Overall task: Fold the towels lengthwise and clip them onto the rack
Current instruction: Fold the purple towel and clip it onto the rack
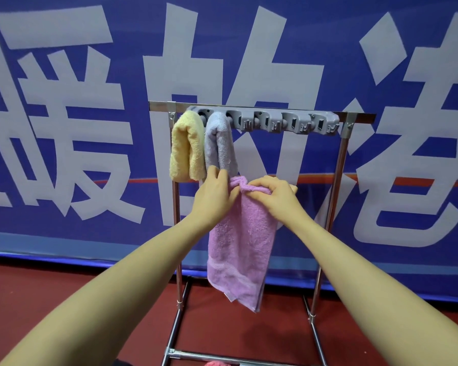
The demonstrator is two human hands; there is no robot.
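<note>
We read large white Chinese characters on the blue banner [64,233], 暖 at left, 的 in the middle, others cut off

left hand [214,198] gripping, right hand [273,196] pinching

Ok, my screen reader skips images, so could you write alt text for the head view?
Both hands, left hand and right hand, grip the top of a hanging pink terry towel before a steel rack, where a folded yellow towel and grey towel hang clipped.
</note>
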